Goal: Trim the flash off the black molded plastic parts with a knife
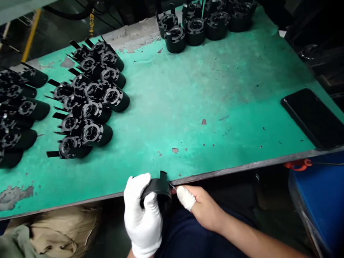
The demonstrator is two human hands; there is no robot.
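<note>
My left hand (142, 215), in a white glove, is closed round a black round plastic housing (157, 186) at the table's front edge. A flat tab stands up from the housing's rim. My right hand (200, 206) is bare apart from a white covering on the thumb. It pinches a thin metal blade-like tool (172, 185), whose tip is at the right side of the housing, close to the tab. Most of the tool is hidden by the fingers, so its exact kind does not show.
Black cylindrical housings (92, 132) stand in a cluster on the left of the green table (166, 96); more housings (20, 107) are at the far left and others (196, 30) at the back. A black phone (314, 118) lies on the right, above a blue bin (319, 193) with an orange handle (298, 165).
</note>
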